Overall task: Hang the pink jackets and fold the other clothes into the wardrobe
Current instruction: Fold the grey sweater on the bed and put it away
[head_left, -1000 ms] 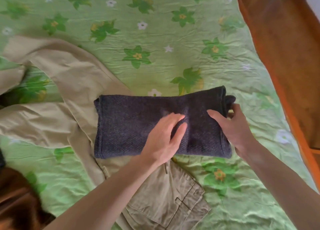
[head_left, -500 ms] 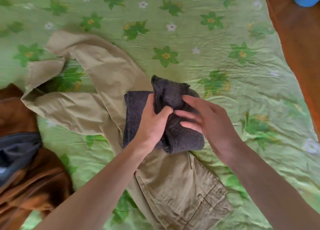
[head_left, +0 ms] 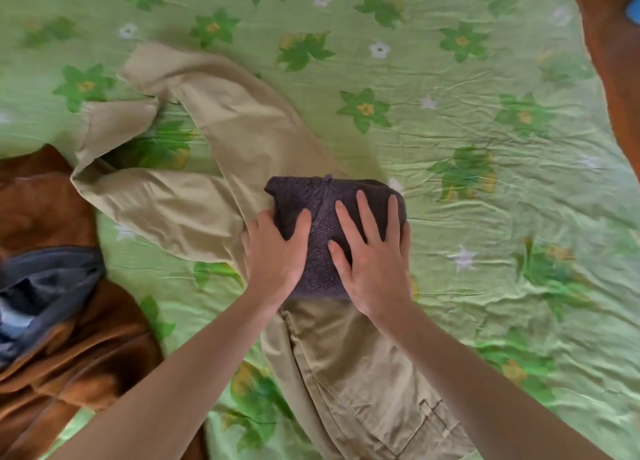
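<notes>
Folded knit [head_left: 325, 224] at frame centre atop khaki trousers [head_left: 221, 168], left hand [head_left: 277, 251] and right hand [head_left: 374, 255] pressed flat, fingers spread; soft, light, unfolds easily, so scoop from underneath both sides.

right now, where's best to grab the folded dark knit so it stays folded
Probably by its two short sides, one hand sliding under each. The dark knit is a compact folded bundle lying on the khaki trousers, with the left hand and right hand already pressing flat on top.
</notes>
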